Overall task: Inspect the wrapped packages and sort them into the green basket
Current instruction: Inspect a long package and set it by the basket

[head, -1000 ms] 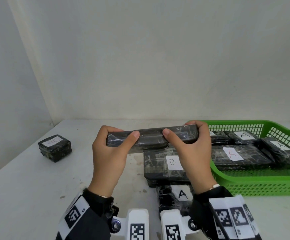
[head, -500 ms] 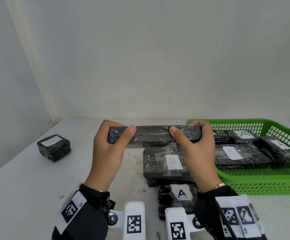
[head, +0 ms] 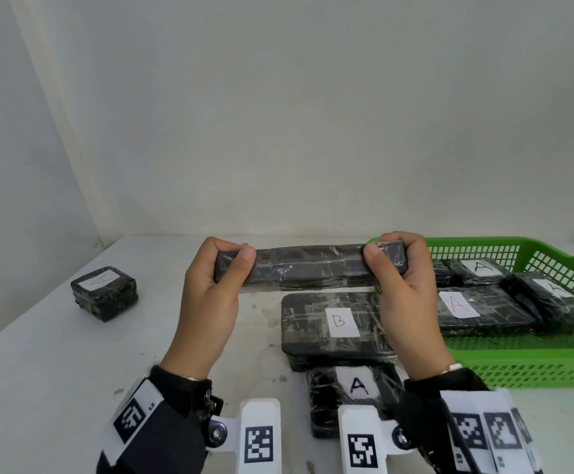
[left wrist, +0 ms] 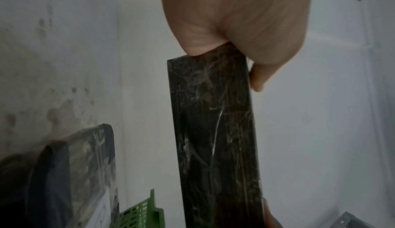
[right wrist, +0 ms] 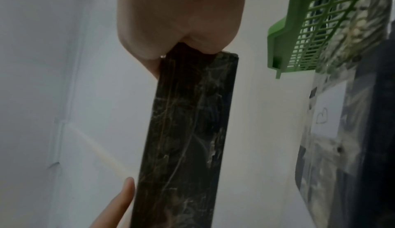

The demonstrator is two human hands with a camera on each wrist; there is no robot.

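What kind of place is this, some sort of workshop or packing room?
Probably a plain sorting or packing station, not a home: a bare white table against blank walls, black wrapped packages with lettered paper labels, and a green basket collecting them.

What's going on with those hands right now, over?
Left hand and right hand each grip an end of the long wrapped package, held level above the table. No label showing. Green basket to the right, path clear.
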